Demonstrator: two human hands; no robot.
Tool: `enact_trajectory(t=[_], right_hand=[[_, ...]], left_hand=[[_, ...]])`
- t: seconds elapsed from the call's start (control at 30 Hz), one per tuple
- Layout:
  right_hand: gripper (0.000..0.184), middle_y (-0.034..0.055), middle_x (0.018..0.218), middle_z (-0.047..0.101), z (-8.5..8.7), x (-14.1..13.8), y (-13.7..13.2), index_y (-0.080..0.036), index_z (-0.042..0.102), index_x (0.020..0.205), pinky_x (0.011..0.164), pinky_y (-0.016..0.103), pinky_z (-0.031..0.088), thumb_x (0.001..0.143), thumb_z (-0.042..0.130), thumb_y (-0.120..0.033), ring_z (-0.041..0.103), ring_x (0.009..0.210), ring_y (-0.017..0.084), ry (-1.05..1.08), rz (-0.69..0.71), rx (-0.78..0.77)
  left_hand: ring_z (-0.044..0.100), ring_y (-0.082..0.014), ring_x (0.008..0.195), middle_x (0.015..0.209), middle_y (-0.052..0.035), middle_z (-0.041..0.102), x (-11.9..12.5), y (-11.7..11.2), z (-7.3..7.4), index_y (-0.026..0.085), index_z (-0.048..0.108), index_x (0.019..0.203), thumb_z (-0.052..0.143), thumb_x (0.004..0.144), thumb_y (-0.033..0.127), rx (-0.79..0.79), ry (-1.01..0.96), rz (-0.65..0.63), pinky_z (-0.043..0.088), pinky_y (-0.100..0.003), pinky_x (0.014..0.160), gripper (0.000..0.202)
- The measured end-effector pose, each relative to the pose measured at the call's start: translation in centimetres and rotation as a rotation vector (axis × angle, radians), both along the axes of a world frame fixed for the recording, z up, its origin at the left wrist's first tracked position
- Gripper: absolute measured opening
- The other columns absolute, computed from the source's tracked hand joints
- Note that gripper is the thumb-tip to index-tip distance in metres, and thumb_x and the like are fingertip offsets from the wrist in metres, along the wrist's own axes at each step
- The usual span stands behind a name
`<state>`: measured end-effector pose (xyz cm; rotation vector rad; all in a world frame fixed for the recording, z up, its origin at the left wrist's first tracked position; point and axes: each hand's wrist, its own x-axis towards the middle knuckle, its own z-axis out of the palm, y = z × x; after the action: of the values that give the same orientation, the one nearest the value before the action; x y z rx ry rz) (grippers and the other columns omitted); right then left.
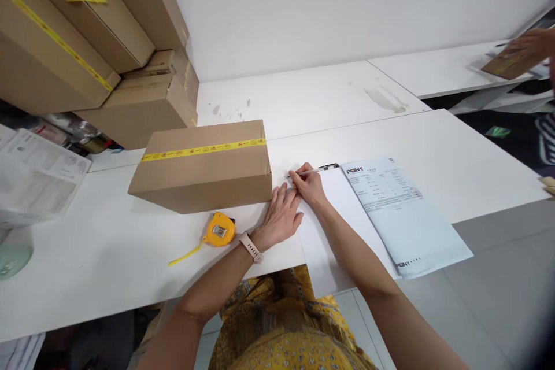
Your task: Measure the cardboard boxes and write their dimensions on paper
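Observation:
My right hand [310,186] is closed around a slim pen [309,171], whose tip points left above a blank white sheet [342,225]. Beside it my left hand [280,221] lies flat with the fingers stretched out, at the sheet's left edge, and holds nothing. Just beyond those fingertips sits a closed cardboard box [208,167], sealed with yellow printed tape. An orange tape measure [220,229] rests left of my left wrist, with a short length of yellow blade pulled out. A printed form headed PONY [403,219] lies to the right of the white sheet.
Several taped cardboard boxes [143,104] are stacked at the back left against the wall. A white printed package [39,179] stands at the left edge of the white table [108,260]. At far right, another person's hand [531,45] touches a brown cardboard piece [503,65].

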<state>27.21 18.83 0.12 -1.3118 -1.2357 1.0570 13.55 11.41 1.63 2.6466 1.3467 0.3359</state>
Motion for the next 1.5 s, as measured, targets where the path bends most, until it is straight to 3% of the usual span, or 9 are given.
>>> enact_trajectory(t=[0.17, 0.37, 1.5], right_hand=[[0.026, -0.0055, 0.06, 0.045, 0.72, -0.03, -0.37, -0.024, 0.045, 0.071, 0.057, 0.029, 0.035, 0.086, 0.06, -0.039, 0.043, 0.057, 0.014, -0.145, 0.006, 0.052], [0.027, -0.0048, 0.059, 0.045, 0.5, -0.15, -0.38, -0.025, 0.045, 0.071, 0.056, 0.03, 0.034, 0.087, 0.059, -0.04, 0.042, 0.056, 0.014, -0.201, 0.046, 0.072], [0.028, -0.0053, 0.057, 0.044, 0.87, -0.34, -0.4, -0.025, 0.043, 0.067, 0.055, 0.029, 0.033, 0.083, 0.062, -0.037, 0.04, 0.054, 0.014, -0.229, 0.035, 0.06]], left_hand=[[0.03, -0.0404, 0.148, 0.149, -0.0166, 0.049, -0.03, -0.08, 0.2, 0.01, 0.046, 0.142, 0.051, 0.098, 0.033, -0.011, -0.005, -0.009, 0.022, -0.056, 0.123, 0.05], [0.032, -0.0391, 0.147, 0.147, -0.0166, 0.052, -0.13, -0.05, -0.02, 0.01, 0.048, 0.141, 0.051, 0.098, 0.033, -0.001, -0.021, -0.007, 0.023, -0.055, 0.123, 0.049], [0.033, -0.0393, 0.146, 0.145, -0.0158, 0.053, -0.29, -0.01, -0.25, 0.009, 0.051, 0.137, 0.053, 0.098, 0.033, 0.046, -0.022, -0.029, 0.02, -0.053, 0.124, 0.046]])
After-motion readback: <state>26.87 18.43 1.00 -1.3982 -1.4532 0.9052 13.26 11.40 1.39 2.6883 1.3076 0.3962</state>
